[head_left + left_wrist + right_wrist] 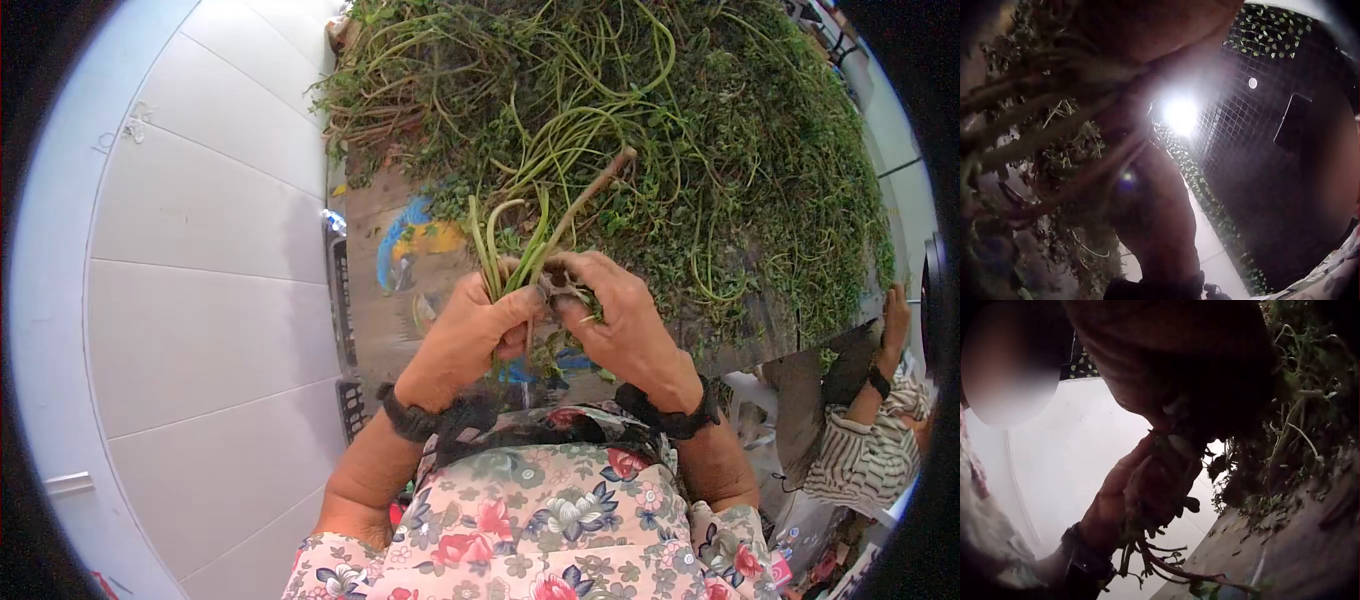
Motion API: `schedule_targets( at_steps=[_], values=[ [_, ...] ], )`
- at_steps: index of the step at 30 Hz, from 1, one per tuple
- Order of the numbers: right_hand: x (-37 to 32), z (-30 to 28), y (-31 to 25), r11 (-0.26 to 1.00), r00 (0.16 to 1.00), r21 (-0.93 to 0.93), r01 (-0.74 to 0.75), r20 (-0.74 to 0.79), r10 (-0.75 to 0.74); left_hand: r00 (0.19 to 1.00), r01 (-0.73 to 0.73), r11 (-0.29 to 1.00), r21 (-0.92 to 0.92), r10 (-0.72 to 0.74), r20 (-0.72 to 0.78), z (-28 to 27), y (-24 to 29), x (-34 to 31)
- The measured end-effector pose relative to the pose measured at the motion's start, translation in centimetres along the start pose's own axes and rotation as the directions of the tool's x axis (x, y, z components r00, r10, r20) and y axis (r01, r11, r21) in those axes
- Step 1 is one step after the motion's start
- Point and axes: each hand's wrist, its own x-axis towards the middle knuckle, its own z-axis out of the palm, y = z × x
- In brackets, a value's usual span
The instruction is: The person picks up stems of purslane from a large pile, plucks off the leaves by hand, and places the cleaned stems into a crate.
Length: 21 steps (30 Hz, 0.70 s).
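In the head view the left hand (465, 330) grips a small bundle of green stems (490, 245), its thumb across them. The right hand (625, 320) is close beside it, thumb and fingers curled round a dark, small piece of plant (558, 285) at the bundle's side. A thicker brown stem (590, 200) sticks up from between the hands. The left wrist view shows blurred stems (1041, 137) near the camera and the other hand (1160, 212) behind. In the right wrist view the left hand (1154, 484) holds stems with leafy ends (1172, 569) hanging below.
A large heap of leafy green vines (640, 120) covers much of the wooden table (385, 330). Blue and yellow marks show on the table's left part. Black crates stand at its left edge, beside a white panelled wall (220, 230). Another person's arm (870, 395) is at the right.
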Motion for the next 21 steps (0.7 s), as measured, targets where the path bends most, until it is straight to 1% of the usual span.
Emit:
schedule_targets(
  at_steps=[3, 5, 6, 8, 9, 11, 12, 15, 19, 20, 21],
  values=[
    [-0.2, -0.2, 0.6, 0.999, 0.993, 0.049, 0.02, 0.114, -0.025, 1.0, 0.017, 0.999, -0.03, -0.017, -0.003, 0.0, -0.3, 0.0],
    [-0.4, -0.2, 1.0, 1.0, 0.992, -0.009, -0.007, 0.129, 0.008, 0.999, 0.037, 0.999, -0.032, -0.038, -0.023, 0.3, 0.0, -0.1],
    [-0.5, -0.1, 1.1, 0.999, 0.99, -0.037, -0.019, 0.136, 0.024, 0.999, 0.019, 1.0, -0.002, -0.019, -0.045, 0.4, 0.1, -0.1],
    [-0.5, -0.1, 1.2, 0.999, 0.994, -0.012, -0.034, 0.106, 0.035, 0.996, -0.011, 0.998, 0.058, 0.016, -0.09, 0.6, 0.1, -0.4],
    [-0.4, -0.2, 1.2, 0.999, 0.995, -0.002, -0.041, 0.09, 0.041, 0.994, -0.024, 1.0, 0.015, 0.026, -0.111, 0.6, 0.2, -0.4],
    [-0.3, -0.7, 1.1, 0.938, 0.954, 0.175, -0.297, 0.083, 0.287, 0.987, -0.055, 0.996, -0.071, 0.043, -0.155, 0.1, 0.6, -0.4],
    [-0.2, -1.1, 0.9, 0.874, 0.912, 0.262, -0.409, 0.096, 0.399, 0.986, -0.089, 0.975, -0.202, 0.059, -0.154, -0.6, 0.4, -0.3],
    [0.0, -2.4, 0.8, 0.901, 0.909, 0.13, -0.413, 0.128, 0.397, 0.965, -0.177, 0.945, -0.274, 0.112, -0.238, -1.5, 0.9, -0.2],
    [-0.3, -2.6, -0.4, 0.933, 0.935, 0.188, -0.307, 0.24, 0.26, 0.956, -0.211, 0.925, -0.317, 0.128, -0.264, -1.5, 1.6, -0.5],
    [-0.6, -1.9, 0.2, 0.973, 0.957, 0.117, -0.199, 0.237, 0.168, 0.954, -0.214, 0.922, -0.321, 0.126, -0.273, -1.5, 1.6, -0.5],
    [-0.8, -1.5, 0.5, 0.983, 0.961, 0.089, -0.16, 0.242, 0.135, 0.952, -0.217, 0.92, -0.325, 0.125, -0.281, -1.4, 1.7, -0.4]
  ],
)
